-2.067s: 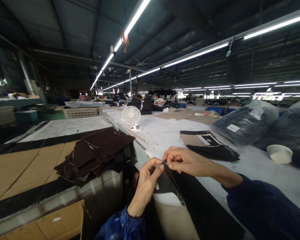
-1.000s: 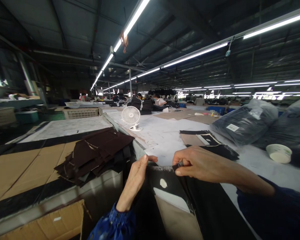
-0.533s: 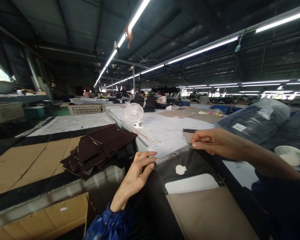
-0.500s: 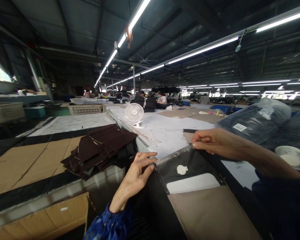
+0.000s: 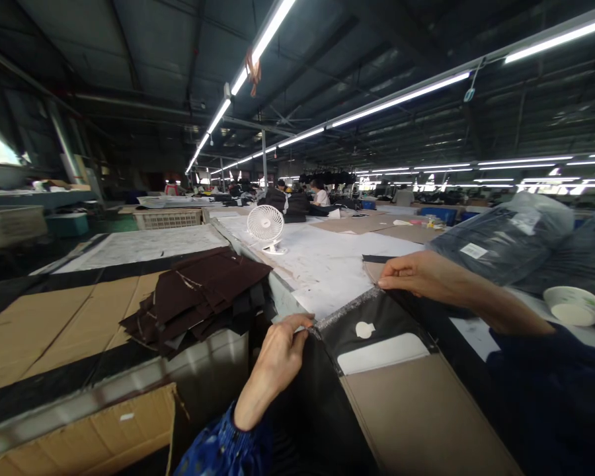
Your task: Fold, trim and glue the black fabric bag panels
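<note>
A black and taupe fabric panel (image 5: 411,403) slopes over the table edge toward me. It carries a white strip (image 5: 384,354) and a small rounded white patch (image 5: 364,329). Along its far edge runs a speckled grey band. My left hand (image 5: 280,350) pinches the left end of that edge between thumb and fingers. The far right corner is gripped by my right hand (image 5: 416,274), fingertips pressed together. Just beyond my right fingers lies another taupe and black piece (image 5: 373,268), partly covered. The lower end of the panel runs out of view.
A white clip fan (image 5: 266,226) stands on the white-covered table (image 5: 322,248). To the left lies a pile of dark brown fabric pieces (image 5: 203,284), with a cardboard box (image 5: 94,430) below. Plastic-wrapped bundles (image 5: 506,231) and a paper bowl (image 5: 572,305) are at right. People work far behind.
My left hand has shifted slightly right and down with its end of the panel, and its fingers have closed more. The right hand keeps its hold, almost unmoved.
</note>
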The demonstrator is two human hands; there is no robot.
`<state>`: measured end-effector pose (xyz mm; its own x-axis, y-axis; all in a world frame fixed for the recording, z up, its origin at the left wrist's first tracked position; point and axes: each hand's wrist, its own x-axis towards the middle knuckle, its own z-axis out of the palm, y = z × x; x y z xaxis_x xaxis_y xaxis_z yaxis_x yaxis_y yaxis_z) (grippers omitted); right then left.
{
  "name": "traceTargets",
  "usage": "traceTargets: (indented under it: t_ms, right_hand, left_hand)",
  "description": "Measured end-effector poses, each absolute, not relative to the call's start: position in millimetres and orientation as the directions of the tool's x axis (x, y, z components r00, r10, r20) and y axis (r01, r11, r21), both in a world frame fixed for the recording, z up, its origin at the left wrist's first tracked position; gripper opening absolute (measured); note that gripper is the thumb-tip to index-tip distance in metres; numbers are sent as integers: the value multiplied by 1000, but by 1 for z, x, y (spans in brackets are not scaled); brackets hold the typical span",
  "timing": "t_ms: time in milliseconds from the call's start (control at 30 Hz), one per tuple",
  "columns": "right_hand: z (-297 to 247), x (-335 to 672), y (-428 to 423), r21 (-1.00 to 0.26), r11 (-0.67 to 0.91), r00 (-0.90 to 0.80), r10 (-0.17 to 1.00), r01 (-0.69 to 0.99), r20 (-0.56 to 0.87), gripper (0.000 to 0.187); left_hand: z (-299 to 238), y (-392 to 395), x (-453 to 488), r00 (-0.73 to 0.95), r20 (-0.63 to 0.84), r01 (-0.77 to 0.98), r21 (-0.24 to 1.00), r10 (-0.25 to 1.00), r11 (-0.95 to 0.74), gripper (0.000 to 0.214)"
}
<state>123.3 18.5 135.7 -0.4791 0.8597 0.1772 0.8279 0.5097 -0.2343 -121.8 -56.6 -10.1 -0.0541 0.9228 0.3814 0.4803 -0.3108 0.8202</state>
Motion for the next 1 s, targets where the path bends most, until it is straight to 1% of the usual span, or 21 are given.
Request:
traceTargets:
  t_ms: [33,100,167,200,300,400,467,533,600,667,700,767,833,867,933,1000]
  right_hand:
    - [136,125,21,-226,498,-470,867,837,168,28]
    - [134,128,26,-226,480,-457,877,848,148,29]
    - [129,132,34,-248,490,-473,872,836,129,31]
    - [125,133,38,-266,502,-487,865,823,125,32]
    - [107,131,50,-348,534,-532,839,770,110,36]
    - [89,129,60,-495,480,-524,850,725,56,36]
    - [85,131,64,-618,377,-501,865,690,-32,38]
    - [90,139,65,-710,270,-480,870,650,-108,43]
    - [104,152,63,-741,203,-435,891,640,-131,46]
    - [120,164,58,-732,186,-365,927,656,-90,47]
    - [129,167,54,-722,198,-332,942,664,-48,46]
    - [140,165,44,-698,269,-313,947,664,68,44]
    - [143,149,29,-653,367,-384,915,662,124,41]
    - [140,137,21,-623,410,-450,887,666,104,40]
    - [130,110,3,-580,476,-587,810,662,-6,42]
    - [116,85,-12,-599,508,-680,729,619,-85,45]
  left_hand:
    - [-10,-58,-122,-24,319,414,866,947,-281,12]
    - [-7,-61,-123,63,212,243,944,975,-221,17]
    - [-3,-64,-124,132,186,87,976,974,-199,22]
    - [-1,-66,-125,140,190,40,980,972,-197,23]
    - [1,-68,-126,141,210,13,977,967,-214,23]
    - [-2,-67,-126,191,222,14,973,956,-229,23]
    - [-5,-63,-126,197,222,32,972,955,-232,25]
    - [-9,-59,-126,164,223,102,965,961,-242,25]
    - [-12,-56,-126,119,236,195,947,964,-256,22]
    - [-14,-54,-125,95,251,268,926,963,-267,20]
    - [-13,-54,-124,90,258,296,915,962,-273,19]
    - [-10,-56,-121,90,277,353,889,957,-290,19]
    - [-4,-60,-117,95,305,416,852,947,-316,19]
    - [0,-62,-115,95,322,447,832,942,-329,19]
    - [6,-66,-112,92,348,494,798,933,-346,19]
    - [10,-70,-110,79,359,516,784,930,-346,20]
